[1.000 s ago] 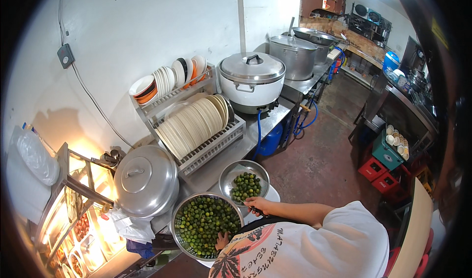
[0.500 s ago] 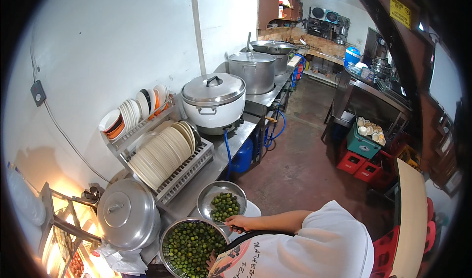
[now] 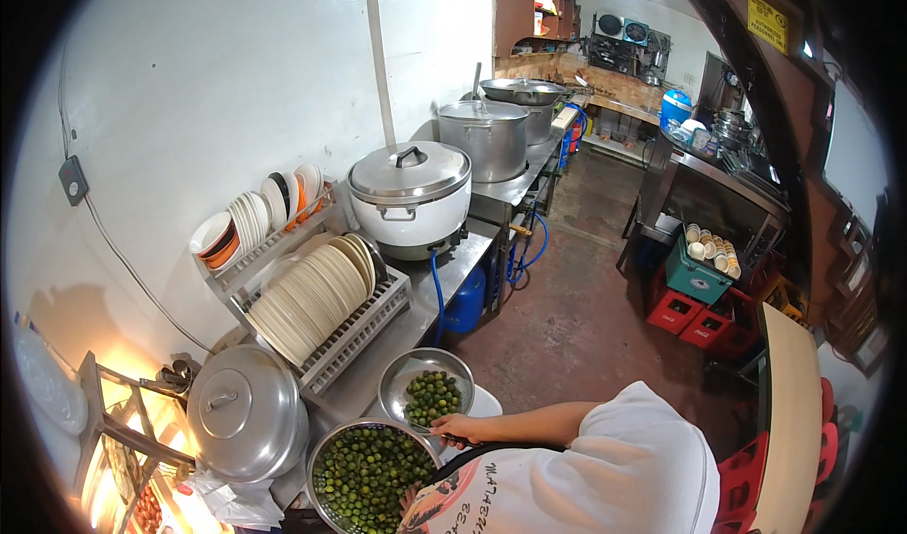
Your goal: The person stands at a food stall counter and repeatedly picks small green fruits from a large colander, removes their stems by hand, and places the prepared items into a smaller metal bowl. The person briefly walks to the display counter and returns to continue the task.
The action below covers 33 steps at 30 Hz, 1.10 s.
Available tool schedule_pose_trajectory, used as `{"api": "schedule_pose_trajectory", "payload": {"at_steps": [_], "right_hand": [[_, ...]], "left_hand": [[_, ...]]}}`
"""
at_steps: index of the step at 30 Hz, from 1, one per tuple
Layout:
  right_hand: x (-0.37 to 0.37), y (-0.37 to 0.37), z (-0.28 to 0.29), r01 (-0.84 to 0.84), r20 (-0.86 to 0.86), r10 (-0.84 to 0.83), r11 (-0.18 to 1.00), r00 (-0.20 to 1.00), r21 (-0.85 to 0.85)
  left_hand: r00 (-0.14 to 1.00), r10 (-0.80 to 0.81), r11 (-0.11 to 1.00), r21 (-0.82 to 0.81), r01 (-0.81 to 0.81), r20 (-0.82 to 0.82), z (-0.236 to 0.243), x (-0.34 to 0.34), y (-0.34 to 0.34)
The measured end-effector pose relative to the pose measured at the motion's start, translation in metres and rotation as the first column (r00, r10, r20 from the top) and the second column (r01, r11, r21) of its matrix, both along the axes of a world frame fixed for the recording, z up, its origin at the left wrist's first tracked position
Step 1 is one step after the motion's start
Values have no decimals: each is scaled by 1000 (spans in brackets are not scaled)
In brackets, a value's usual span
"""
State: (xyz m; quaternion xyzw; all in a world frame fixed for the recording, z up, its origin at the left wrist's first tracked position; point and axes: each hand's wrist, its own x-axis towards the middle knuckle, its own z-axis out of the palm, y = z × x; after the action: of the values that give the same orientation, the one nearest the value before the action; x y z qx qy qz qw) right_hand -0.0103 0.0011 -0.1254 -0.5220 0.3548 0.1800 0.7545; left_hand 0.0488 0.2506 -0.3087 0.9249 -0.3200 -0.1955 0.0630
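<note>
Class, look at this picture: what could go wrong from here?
Cut: the right hand holds what looks like a dark-handled knife, and the left hand is close by at the colander, so a slip might nick it.
Spill: the colander is well filled with small green fruits, so a bump could send some over.
Knock: the right hand is beside the metal bowl and might jog it.

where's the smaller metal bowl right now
In the head view, the smaller metal bowl is low and slightly left of centre, just up and right of the larger bowl and near the right hand.
</note>
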Motion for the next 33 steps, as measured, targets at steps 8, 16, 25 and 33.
{"api": "schedule_pose_trajectory", "payload": {"at_steps": [8, 16, 25, 33], "right_hand": [[2, -2, -9, -15, 7, 15, 1000, 1000, 9], [2, -3, -8, -11, 5, 11, 1000, 1000, 7], [3, -2, -8, -23, 0, 23, 1000, 1000, 8], [3, -1, 3, -27, -7, 27, 1000, 1000, 10]], "left_hand": [[999, -22, 1000, 2, 22, -24, -2, 3, 5], [998, -45, 999, 2, 45, -49, -2, 3, 5], [996, -60, 998, 21, 62, -71, 5, 8, -10], [993, -75, 997, 24, 78, -92, 7, 10, -12]]}}
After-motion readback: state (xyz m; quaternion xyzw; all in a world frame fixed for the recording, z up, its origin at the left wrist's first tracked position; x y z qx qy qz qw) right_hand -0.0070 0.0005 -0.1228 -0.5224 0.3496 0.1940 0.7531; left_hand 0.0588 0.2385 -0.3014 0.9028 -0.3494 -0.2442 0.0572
